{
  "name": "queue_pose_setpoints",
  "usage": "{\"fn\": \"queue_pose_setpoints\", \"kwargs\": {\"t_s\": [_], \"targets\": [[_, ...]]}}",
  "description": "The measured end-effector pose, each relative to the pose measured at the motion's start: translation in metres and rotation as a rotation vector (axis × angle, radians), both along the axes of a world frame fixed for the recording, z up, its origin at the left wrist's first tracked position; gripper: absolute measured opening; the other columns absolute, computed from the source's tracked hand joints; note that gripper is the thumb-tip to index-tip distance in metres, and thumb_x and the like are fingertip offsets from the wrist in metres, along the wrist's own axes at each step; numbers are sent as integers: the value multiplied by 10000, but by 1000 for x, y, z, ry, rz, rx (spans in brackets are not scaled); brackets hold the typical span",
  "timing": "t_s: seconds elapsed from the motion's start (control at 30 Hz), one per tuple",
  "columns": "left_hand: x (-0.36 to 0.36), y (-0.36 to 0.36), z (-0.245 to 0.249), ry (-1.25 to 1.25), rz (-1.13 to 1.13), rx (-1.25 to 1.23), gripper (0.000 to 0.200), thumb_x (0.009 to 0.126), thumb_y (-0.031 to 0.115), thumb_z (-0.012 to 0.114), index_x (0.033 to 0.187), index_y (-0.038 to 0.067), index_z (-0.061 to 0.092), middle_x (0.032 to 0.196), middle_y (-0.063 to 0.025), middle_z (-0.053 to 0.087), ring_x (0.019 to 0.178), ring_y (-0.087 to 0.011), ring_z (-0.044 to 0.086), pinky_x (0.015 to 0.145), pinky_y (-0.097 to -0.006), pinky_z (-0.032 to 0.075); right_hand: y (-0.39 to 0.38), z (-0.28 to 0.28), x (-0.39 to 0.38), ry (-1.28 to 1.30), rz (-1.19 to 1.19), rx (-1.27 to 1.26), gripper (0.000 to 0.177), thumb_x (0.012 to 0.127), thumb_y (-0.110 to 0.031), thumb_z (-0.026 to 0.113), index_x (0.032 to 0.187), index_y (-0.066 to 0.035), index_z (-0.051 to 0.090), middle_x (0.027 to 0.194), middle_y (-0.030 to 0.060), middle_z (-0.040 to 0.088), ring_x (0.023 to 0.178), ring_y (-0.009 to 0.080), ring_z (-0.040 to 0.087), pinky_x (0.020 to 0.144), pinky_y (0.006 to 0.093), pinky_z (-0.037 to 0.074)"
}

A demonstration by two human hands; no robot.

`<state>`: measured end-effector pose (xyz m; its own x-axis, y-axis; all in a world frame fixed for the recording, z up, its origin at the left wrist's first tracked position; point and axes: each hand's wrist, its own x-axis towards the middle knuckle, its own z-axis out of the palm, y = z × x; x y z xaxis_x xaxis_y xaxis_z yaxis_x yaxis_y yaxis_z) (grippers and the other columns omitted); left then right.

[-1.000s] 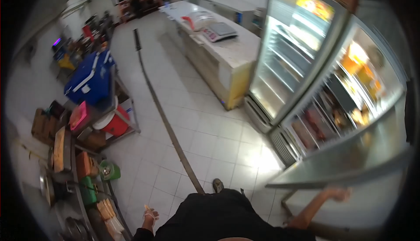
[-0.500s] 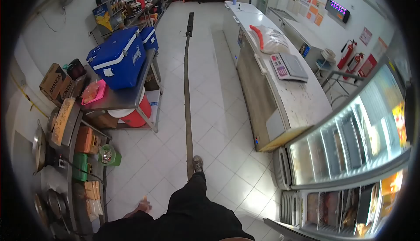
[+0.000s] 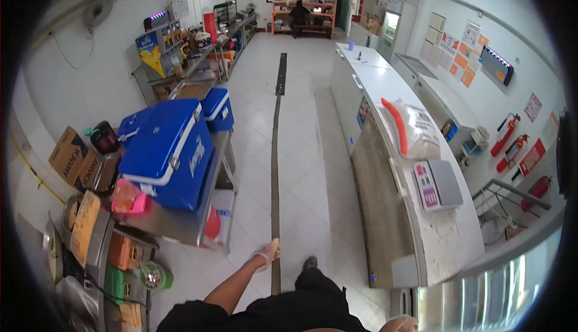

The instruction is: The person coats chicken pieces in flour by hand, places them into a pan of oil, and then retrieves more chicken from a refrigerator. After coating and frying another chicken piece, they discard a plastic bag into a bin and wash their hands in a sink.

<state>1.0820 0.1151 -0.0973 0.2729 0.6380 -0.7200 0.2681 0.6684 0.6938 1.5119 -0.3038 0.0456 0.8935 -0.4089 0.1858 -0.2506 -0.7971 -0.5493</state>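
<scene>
My left hand [image 3: 267,255], in a thin clear plastic glove, is out in front of my body above the floor drain strip [image 3: 276,199]. Its fingers look curled in, and I see nothing in them. At the bottom edge, only the top of my right hand [image 3: 399,325] shows, also with a clear covering; its fingers are hidden. It is nearest to the lit glass-fronted display fridge [image 3: 481,293]. One shoe [image 3: 310,263] is on the tiles just right of the drain strip.
On the left, a steel table [image 3: 186,226] bears a blue cooler [image 3: 159,145] and a pink tray [image 3: 129,204]. Along the right runs a long white counter [image 3: 445,235] with a scale [image 3: 436,184] and a filled plastic bag [image 3: 415,130]. A person [image 3: 299,13] is at the far end.
I have moved forward and the view has tilted up. My left hand has swung forward and right, from low left to above the drain strip. My right hand has come into view at the bottom.
</scene>
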Motion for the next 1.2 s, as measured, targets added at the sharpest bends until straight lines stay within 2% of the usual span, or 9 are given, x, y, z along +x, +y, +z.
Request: {"fn": "queue_pose_setpoints", "kwargs": {"t_s": [0.2, 0.23, 0.27, 0.4, 0.73, 1.0, 1.03, 1.13, 1.2], "targets": [[-26, 176, -57, 54, 10, 318, 350, 1001, 386, 458, 1128, 103, 620, 933, -62, 678, 826, -195, 629, 761, -360, 503, 207, -55, 28, 180, 90, -11, 340, 899, -115, 529, 1205, 16, 598, 1185, 148, 631, 1049, 301, 608, 899, 389, 489], [-49, 181, -54, 561, -336, 731, 336, 976, 342, 486, 1188, 112, 610, 1051, -106, 671, 932, -247, 625, 810, -382, 505, 244, -66, 36, 216, 118, -9, 342, 898, -116, 531, 1206, 15, 597, 1186, 148, 631, 1051, 301, 607, 900, 389, 488], [-91, 193, -159, 35, 93, 619, 534, 887, 379, 569, 1294, 35, 541, 1346, -201, 547, 1196, -352, 553, 971, -421, 464, 286, -73, 44, 253, 149, -4, 344, 896, -117, 533, 1208, 14, 596, 1188, 148, 630, 1052, 301, 607, 901, 389, 488], [-155, 159, -108, 324, 480, -290, 510, 902, 386, 555, 1270, 33, 546, 1295, -186, 556, 1152, -332, 557, 942, -414, 467, 477, -107, 69, 434, 342, 40, 354, 892, -119, 540, 1216, 12, 593, 1195, 147, 628, 1058, 303, 604, 905, 390, 486], [-120, 309, -64, 331, 743, -628, 464, 938, 404, 520, 1208, 28, 558, 1167, -148, 580, 1041, -284, 567, 868, -398, 474, 1065, -69, 41, 287, 1247, 387, 414, 833, -173, 596, 1199, 22, 602, 1157, 211, 642, 1063, 327, 614, 899, 424, 485], [-100, 658, -82, 290, 670, -476, 445, 967, 418, 493, 1159, 24, 567, 1065, -118, 599, 952, -245, 575, 810, -385, 479, 1262, -178, 85, 191, 2007, -589, 320, 884, -326, 508, 844, -53, 671, 927, 221, 689, 848, 385, 662, 736, 480, 516], [-98, 717, -84, 285, 649, -420, 443, 971, 420, 489, 1153, 24, 569, 1052, -114, 602, 941, -240, 576, 803, -383, 480, 1259, -221, 101, 991, 1460, -282, 486, 878, -381, 461, 1115, -9, 664, 1192, 223, 636, 1116, 379, 610, 944, 467, 481], [-91, 917, -84, 252, 550, -165, 441, 981, 426, 479, 1134, 23, 572, 1014, -103, 609, 908, -226, 579, 781, -379, 482, 1224, -301, 184, 706, 1671, -985, 450, 911, -478, 518, 991, -75, 701, 1026, 164, 698, 949, 301, 669, 824, 465, 519], [-78, 1052, -62, 216, 498, -25, 441, 989, 429, 472, 1122, 22, 575, 988, -95, 614, 885, -216, 581, 766, -375, 483, 1229, -215, 153, 1072, 1077, -763, 372, 931, -398, 513, 1003, -86, 703, 1040, 140, 691, 1005, 315, 647, 891, 436, 506]]}}
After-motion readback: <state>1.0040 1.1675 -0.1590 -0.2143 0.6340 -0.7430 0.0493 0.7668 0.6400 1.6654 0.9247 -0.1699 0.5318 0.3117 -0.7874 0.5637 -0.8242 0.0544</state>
